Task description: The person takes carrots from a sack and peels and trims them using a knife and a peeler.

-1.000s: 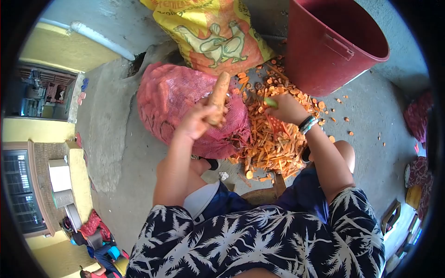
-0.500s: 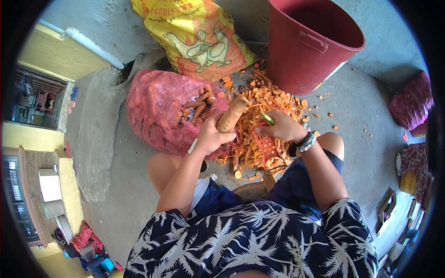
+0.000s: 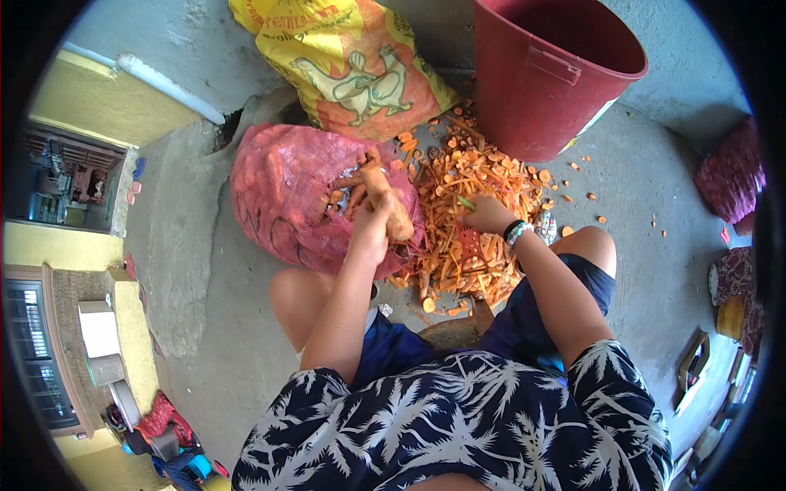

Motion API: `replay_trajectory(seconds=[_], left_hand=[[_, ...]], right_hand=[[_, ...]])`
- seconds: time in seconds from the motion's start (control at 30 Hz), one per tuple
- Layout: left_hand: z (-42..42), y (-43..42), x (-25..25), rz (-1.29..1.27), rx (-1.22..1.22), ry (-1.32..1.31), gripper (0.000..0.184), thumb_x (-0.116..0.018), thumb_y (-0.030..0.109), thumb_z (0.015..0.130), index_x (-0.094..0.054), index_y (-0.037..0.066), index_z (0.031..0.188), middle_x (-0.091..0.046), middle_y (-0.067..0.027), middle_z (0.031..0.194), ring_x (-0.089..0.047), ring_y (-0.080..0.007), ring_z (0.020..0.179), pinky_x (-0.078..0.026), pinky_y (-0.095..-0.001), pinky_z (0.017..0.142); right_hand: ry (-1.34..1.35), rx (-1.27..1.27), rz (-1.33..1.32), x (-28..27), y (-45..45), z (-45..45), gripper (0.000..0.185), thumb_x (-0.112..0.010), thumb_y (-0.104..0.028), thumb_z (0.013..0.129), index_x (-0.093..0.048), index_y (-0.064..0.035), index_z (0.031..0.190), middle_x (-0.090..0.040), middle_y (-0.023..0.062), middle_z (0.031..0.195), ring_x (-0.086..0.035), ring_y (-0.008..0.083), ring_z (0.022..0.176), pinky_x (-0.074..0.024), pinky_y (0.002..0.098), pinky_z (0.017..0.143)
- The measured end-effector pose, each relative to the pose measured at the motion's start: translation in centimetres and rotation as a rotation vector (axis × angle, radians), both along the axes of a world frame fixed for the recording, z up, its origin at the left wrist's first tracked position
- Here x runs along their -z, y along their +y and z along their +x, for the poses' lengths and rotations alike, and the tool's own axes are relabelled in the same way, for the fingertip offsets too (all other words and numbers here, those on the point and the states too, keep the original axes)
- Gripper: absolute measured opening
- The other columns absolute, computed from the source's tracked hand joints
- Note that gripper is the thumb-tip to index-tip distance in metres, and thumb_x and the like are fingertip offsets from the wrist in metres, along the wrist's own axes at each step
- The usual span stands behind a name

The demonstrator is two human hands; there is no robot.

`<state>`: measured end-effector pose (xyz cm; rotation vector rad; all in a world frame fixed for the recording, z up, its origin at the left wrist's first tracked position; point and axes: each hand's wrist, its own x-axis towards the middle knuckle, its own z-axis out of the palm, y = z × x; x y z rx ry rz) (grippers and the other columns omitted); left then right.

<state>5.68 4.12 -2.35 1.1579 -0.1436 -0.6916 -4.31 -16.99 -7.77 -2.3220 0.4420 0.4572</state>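
Observation:
My left hand (image 3: 372, 231) is wrapped round a thick carrot (image 3: 379, 182), tilted with its top toward the upper left. The carrot is over the edge of a pink mesh sack (image 3: 282, 192) that holds more carrots. My right hand (image 3: 490, 216) is closed on a green-handled tool (image 3: 466, 203); its working end is hidden, so its kind is unclear. Below that hand spreads a heap of orange carrot peelings and cut pieces (image 3: 450, 237). A red perforated plastic piece (image 3: 470, 245) shows among them.
A yellow and orange printed sack (image 3: 360, 82) leans against the wall. Beside it stands a tall red bucket (image 3: 528, 98). Scattered carrot slices (image 3: 591, 195) lie on the concrete floor to the right. Another purple sack (image 3: 731, 172) is at the far right.
My left hand has turned the carrot from leaning right to leaning left, over the mesh sack. My right hand has shifted slightly, still on the green-handled tool. The view has moved a little.

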Motion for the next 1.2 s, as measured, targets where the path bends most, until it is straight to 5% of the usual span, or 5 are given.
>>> replay_trajectory(seconds=[0.27,0.67,0.83,0.93,1.2], left_hand=[[4.1,-0.5,2.6,-0.365,-0.319,0.353,0.014,-0.057,0.010,0.075,-0.051,0.006,0.087,-0.054,-0.0047,0.079,-0.055,-0.0195,0.078,-0.046,-0.0342,0.076],[1.7,-2.3,0.2,-0.505,-0.320,0.071,0.015,-0.052,0.021,0.080,-0.054,0.006,0.082,-0.054,-0.0062,0.083,-0.054,-0.0219,0.083,-0.045,-0.0413,0.080],[0.8,-2.2,-1.6,-0.344,-0.013,0.122,0.027,-0.059,0.027,0.083,-0.055,0.005,0.098,-0.057,-0.0049,0.094,-0.055,-0.0161,0.087,-0.046,-0.0340,0.080],[1.6,-0.3,-3.9,-0.034,0.333,0.051,0.050,-0.066,0.003,0.074,-0.046,-0.006,0.119,-0.056,-0.0128,0.109,-0.056,-0.0156,0.098,-0.045,-0.0275,0.086],[0.8,0.6,-0.7,0.656,0.562,-0.645,0.047,-0.074,0.018,0.060,-0.055,-0.002,0.098,-0.062,-0.0116,0.087,-0.060,-0.0213,0.080,-0.045,-0.0327,0.073]], right_hand=[[-0.147,0.184,0.635,-3.0,8.4,-2.6,0.028,-0.060,-0.028,0.082,-0.060,-0.0022,0.093,-0.054,0.0044,0.061,-0.049,0.0125,0.056,-0.0412,0.0301,0.053],[-0.140,0.479,1.150,-4.5,10.7,-1.6,0.029,-0.056,-0.021,0.086,-0.051,-0.0020,0.107,-0.053,-0.0027,0.070,-0.043,0.0048,0.049,-0.0354,0.0207,0.042],[-0.208,0.599,1.032,-4.4,7.7,-0.5,0.025,-0.055,-0.015,0.085,-0.055,0.0002,0.104,-0.061,0.0042,0.084,-0.055,0.0085,0.065,-0.0449,0.0251,0.055],[-0.383,0.563,0.814,-2.5,5.3,0.4,0.022,-0.055,-0.011,0.083,-0.056,0.0003,0.103,-0.061,0.0035,0.080,-0.056,0.0137,0.066,-0.0467,0.0320,0.060],[-0.648,0.029,0.141,-3.6,3.6,0.9,0.015,-0.058,-0.008,0.070,-0.055,-0.0030,0.084,-0.059,0.0203,0.072,-0.059,0.0357,0.070,-0.0468,0.0410,0.063]])
